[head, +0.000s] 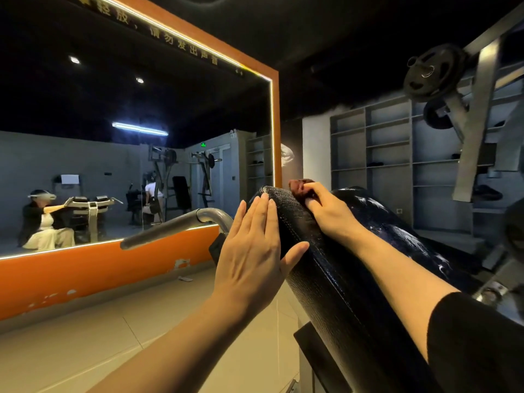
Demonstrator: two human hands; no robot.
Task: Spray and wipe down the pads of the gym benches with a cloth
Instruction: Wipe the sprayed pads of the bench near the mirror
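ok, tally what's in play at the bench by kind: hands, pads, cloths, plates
Hands: 2, left hand, right hand
Bench pads: 1, black pad
Cloths: 1, dark red cloth
Weight plates: 2, upper plate, lower plate
Total: 6

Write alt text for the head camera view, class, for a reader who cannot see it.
A person's right hand presses a reddish cloth onto the top end of a black bench pad, while the left hand rests flat against the pad's left side. A wet sheen covers the pad's right side; an orange-framed mirror hangs behind.
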